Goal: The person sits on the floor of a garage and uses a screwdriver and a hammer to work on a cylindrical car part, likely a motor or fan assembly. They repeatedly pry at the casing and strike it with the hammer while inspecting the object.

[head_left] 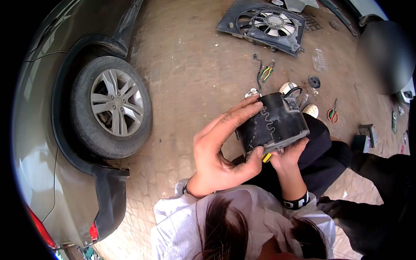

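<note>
My left hand (225,149) grips a black cylindrical part (273,125) from its left side, fingers along the top edge and thumb at its lower edge. The part looks like a motor housing, with a wavy line on its wall and a loop-shaped bracket at its upper right. Under it, my right hand (289,157) is closed around a yellow-and-black tool handle (267,157), held against the underside. Most of that tool and some right-hand fingers are hidden, so its kind does not show.
A car with a silver wheel (116,103) stands at the left. On the paved ground lie a radiator fan (274,24), green-and-yellow pliers (267,71), red-handled scissors (333,113) and a black disc (314,82). Another person in dark clothes (377,190) is close on the right.
</note>
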The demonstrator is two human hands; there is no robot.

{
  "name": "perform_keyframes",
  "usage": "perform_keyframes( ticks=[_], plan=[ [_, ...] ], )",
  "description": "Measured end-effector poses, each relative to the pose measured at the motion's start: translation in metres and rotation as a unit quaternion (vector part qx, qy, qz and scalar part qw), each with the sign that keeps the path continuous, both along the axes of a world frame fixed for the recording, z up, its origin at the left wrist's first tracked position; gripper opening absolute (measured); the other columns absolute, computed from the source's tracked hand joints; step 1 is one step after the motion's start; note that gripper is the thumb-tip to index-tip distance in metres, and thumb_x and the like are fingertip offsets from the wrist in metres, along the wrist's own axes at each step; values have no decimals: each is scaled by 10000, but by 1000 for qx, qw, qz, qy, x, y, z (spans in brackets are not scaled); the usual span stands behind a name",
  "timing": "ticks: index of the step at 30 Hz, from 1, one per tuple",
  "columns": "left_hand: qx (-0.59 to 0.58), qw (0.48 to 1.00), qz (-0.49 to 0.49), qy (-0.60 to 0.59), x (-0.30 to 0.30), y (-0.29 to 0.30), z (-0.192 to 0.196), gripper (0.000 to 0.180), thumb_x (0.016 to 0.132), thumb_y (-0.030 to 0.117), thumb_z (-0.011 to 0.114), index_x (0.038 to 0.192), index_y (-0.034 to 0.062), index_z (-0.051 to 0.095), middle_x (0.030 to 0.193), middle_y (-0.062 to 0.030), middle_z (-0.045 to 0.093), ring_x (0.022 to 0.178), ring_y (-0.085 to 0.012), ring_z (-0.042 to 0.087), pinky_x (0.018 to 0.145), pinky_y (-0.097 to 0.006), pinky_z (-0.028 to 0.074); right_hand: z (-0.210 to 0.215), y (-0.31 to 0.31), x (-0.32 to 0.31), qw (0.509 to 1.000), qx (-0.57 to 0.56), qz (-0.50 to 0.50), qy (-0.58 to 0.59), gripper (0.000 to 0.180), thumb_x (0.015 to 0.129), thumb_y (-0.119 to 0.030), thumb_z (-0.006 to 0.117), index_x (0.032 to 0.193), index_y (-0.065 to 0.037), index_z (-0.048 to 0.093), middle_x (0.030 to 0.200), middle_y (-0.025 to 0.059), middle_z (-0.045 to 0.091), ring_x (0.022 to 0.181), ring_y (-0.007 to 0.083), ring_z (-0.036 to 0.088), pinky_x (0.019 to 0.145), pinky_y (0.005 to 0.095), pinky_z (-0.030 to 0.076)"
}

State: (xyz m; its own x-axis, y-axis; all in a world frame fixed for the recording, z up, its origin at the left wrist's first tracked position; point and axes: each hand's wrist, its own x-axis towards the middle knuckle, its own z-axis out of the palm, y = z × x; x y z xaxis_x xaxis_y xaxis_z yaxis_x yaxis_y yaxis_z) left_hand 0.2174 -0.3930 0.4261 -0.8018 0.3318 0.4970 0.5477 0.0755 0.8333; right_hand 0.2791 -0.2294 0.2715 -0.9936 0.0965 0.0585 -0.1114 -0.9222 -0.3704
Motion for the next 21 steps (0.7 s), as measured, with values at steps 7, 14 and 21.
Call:
perform_keyframes(
  ticks=[7, 14, 21],
  plan=[
    [-73, 997, 16, 12, 10, 6, 2, 589, 644, 117, 692, 1178, -115, 597, 1200, -297, 607, 1179, -351, 588, 982, -371, 449, 26, -20, -14, 980, 132, -85, -119, 891, 666, -824, 583, 1209, -118, 546, 609, -98, 468, 480, -2, 383, 468, 176, 348],
    [-48, 999, -1, 15, 9, 14, -3, 700, 653, 159, 733, 1241, -159, 527, 1230, -287, 595, 1176, -323, 586, 987, -356, 438, 24, -11, -10, 992, 86, -75, -60, 913, 670, -794, 616, 1256, -102, 513, 640, -81, 483, 511, 18, 403, 485, 193, 356],
    [8, 1000, -6, 1, 5, 15, -9, 755, 636, 149, 837, 1285, -89, 532, 1261, -247, 595, 1173, -329, 593, 1002, -387, 441, 55, -5, -4, 986, 128, -61, -87, 1001, 594, -668, 778, 1294, -44, 428, 866, -26, 525, 597, 9, 446, 492, 174, 349]
  ],
)
